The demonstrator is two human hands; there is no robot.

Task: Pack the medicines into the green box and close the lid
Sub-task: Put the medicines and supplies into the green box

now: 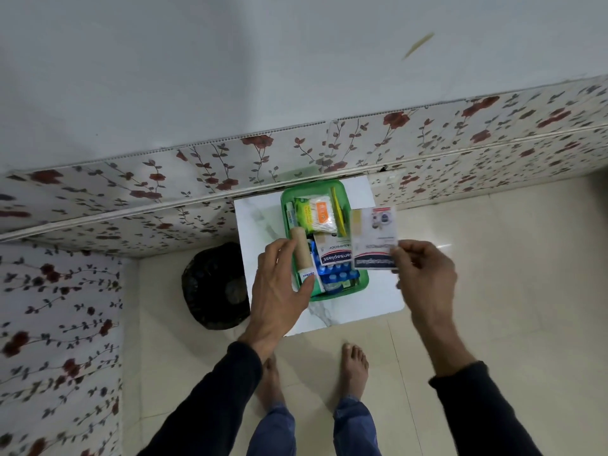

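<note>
Two plaster packs show: one lies in the open green box (342, 195) on the small white table (256, 218), the other, a flat white plaster pack (374, 238), is pinched by the right hand (424, 271) just right of the box. The left hand (279, 291) grips a tan tube (302, 248) between thumb and fingers over the box's left side.

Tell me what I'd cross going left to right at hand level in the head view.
Black bag on the floor → left hand holding the tan roll → green box → Hansaplast pack → right hand.
</note>
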